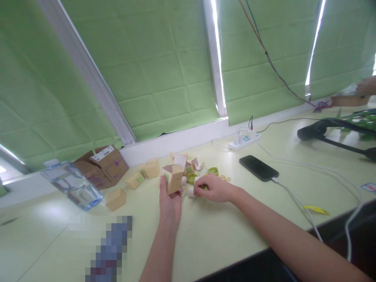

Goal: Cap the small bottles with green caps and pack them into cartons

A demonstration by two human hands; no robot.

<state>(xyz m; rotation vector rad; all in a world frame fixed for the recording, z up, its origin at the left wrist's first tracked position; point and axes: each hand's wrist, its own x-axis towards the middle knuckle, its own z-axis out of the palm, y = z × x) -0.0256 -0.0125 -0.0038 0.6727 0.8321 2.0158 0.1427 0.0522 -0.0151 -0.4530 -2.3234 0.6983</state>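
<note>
On the pale green table (223, 235), beside the brown shipping carton (102, 164), some small tan cardboard boxes (116, 198) lie shut and others lie opened among round green lids (213, 170), so the work looks roughly midway. The left hand (169, 205) curls firmly around one open-flapped tan box (174, 178), raised just above the table. The right hand (213, 188), fingers bent down, pinches a small white cylinder (190, 191) resting beside it.

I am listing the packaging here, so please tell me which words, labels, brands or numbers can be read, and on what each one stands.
No text can be read.
The brown cardboard box: white label and purple print, too blurred.
The small box in the left hand: no legible print.
The card at the far right: too small to read.
</note>
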